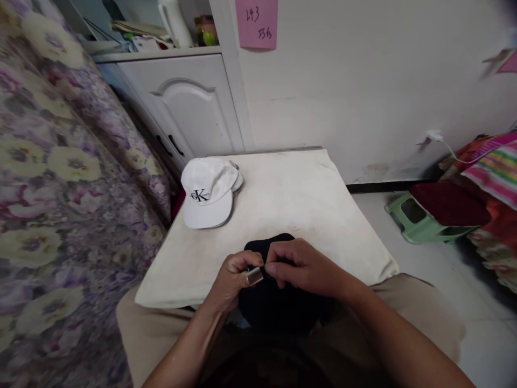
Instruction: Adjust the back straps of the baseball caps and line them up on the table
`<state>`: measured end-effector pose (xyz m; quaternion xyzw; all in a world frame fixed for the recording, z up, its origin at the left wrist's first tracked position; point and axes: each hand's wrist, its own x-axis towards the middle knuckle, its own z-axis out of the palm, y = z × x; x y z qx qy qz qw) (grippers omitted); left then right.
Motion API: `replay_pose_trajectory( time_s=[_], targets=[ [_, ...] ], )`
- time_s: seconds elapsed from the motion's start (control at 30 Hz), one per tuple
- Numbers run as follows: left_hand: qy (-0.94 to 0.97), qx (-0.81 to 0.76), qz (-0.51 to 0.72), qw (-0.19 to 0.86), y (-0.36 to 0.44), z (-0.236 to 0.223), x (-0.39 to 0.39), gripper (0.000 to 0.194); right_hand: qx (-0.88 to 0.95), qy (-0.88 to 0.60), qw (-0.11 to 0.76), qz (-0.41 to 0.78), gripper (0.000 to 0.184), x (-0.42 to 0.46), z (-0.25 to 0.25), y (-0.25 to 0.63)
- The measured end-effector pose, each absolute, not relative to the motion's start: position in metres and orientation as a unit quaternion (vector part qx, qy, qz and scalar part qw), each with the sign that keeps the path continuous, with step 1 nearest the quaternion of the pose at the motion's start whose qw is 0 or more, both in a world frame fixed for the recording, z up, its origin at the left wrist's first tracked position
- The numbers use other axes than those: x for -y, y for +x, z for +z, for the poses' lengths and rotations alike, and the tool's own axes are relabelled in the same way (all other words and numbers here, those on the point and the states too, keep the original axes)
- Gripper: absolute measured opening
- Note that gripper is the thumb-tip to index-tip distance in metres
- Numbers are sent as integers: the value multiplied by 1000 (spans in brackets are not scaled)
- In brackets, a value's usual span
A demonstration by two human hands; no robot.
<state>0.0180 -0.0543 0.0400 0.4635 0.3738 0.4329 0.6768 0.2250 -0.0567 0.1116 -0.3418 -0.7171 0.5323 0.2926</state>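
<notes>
A dark cap [278,310] lies at the near edge of the cloth-covered table, partly over my lap. A small shiny metal buckle [254,276] is pinched between the thumb and fingers of my left hand [234,277]. Close beside it, my right hand [297,267] is closed in a pinch on a short dark strap [265,272] that meets the buckle. Both hands are over the cap and hide part of it. On the left of the table sits a white cap [212,191] with black letters on its front, its brim toward me.
The table [291,194] has a cream cloth. A floral curtain [60,215] hangs close on the left, before a white cabinet [186,102]. At the right stands a green stool [420,221] with a dark red top. A pink note [257,24] is on the wall.
</notes>
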Motion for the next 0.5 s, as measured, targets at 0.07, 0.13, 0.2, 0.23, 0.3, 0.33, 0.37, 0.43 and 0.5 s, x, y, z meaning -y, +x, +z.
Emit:
replay_pose_trajectory(
  time_s=[0.07,0.13,0.2,0.23,0.3,0.33,0.37,0.43,0.5],
  targets=[
    [462,-377,433,676,17,38,54,21,706,-336,283,556,20,55,109,225],
    [460,-378,432,678,17,37,54,22,699,-331,279,569,22,54,107,225],
    [458,-375,433,680,17,37,54,23,695,-326,275,579,22,53,105,224],
    [456,-373,434,681,17,37,55,24,693,-323,274,583,22,53,104,224],
    [454,-374,438,680,17,37,55,25,692,-315,275,588,23,52,103,224],
    [453,-374,439,680,17,37,55,25,692,-313,276,589,23,51,103,225],
    [452,-374,440,680,17,37,55,25,694,-311,277,587,23,51,103,225],
    [450,-371,441,682,17,38,55,26,705,-311,280,572,24,51,104,224],
    [449,-366,445,683,18,39,54,27,725,-313,287,543,26,52,105,224]
  ],
)
